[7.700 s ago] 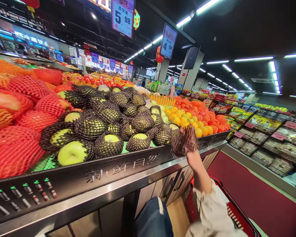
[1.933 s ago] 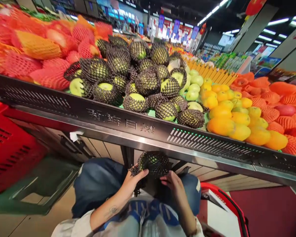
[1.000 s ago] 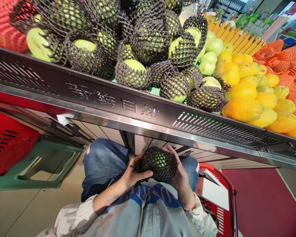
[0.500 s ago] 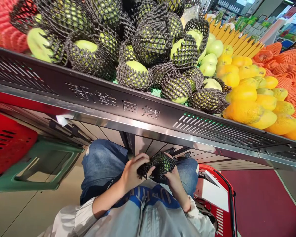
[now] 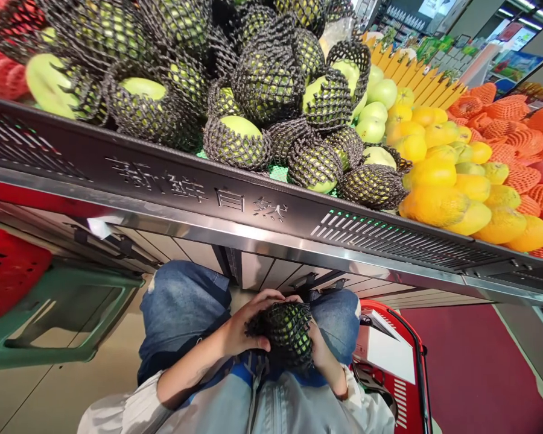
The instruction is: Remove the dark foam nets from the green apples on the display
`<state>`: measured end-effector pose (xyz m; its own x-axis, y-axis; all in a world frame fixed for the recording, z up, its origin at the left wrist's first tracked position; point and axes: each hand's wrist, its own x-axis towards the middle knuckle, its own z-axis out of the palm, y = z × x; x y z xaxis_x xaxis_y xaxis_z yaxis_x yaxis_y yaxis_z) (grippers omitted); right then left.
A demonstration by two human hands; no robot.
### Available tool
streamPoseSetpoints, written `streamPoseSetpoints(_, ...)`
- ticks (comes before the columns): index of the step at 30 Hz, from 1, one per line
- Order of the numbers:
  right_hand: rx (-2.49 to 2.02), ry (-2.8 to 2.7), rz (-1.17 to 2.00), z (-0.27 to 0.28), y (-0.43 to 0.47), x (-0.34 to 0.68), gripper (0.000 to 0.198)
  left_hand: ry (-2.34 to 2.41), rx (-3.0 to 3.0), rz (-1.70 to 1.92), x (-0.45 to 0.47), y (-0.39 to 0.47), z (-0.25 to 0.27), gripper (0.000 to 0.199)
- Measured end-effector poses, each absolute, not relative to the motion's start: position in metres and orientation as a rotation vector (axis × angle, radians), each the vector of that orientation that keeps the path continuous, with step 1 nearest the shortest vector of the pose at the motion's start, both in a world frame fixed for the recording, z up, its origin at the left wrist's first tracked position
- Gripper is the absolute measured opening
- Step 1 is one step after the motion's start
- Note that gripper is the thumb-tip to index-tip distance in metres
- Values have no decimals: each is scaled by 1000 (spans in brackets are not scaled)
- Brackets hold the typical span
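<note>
A green fruit in a black foam net (image 5: 291, 330) is between my two hands, low over my lap. My left hand (image 5: 242, 328) wraps its left end, with the thumb below and the fingers over the top. On the other side my right hand (image 5: 320, 346) grips the fruit's right end; part of its fingers is hidden behind the net. The net covers the fruit almost fully, so its exact kind does not show. Above my hands, similar green fruits in black nets (image 5: 271, 78) are heaped in the display stand (image 5: 199, 187).
Yellow-orange fruits (image 5: 434, 175) and red-netted fruits (image 5: 511, 114) lie farther right on the stand. Beside my right knee is a red basket (image 5: 400, 386) with a white box (image 5: 389, 352). A green stool (image 5: 72, 331) bearing a red basket (image 5: 9, 265) stands at left.
The netted fruit has come down and nearer my body. My left hand has shifted from the bunched net end to around the fruit. The view has turned slightly right.
</note>
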<state>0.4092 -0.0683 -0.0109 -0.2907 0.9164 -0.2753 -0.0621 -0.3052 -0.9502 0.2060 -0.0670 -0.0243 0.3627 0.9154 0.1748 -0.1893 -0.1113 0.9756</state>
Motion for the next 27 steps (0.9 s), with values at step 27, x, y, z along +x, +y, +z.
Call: streamPoseSetpoints(27, -1086, -1388, 1658, 63, -22, 467, 89, 1294, 663, 1076, 193, -46, -95, 57)
